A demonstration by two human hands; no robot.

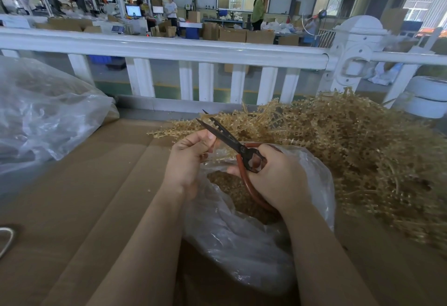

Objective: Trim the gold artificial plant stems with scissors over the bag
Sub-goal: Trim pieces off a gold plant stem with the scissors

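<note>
My right hand (pixel 278 175) grips the red handles of a pair of scissors (pixel 225 136), whose dark blades stand apart and point up and to the left. My left hand (pixel 191 158) pinches a short gold stem (pixel 214 145) right beside the blades. Both hands hover over a clear plastic bag (pixel 242 240) that holds brown-gold trimmings (pixel 232 189). A large heap of gold artificial plant stems (pixel 338 146) lies to the right and behind the bag on the cardboard surface (pixel 84 197).
A second clear plastic bag (pixel 41 112) with gold pieces sits at the left. A white railing (pixel 169 51) runs across behind the work surface. White tape rolls (pixel 428 97) stand at the far right. People and boxes fill the hall beyond.
</note>
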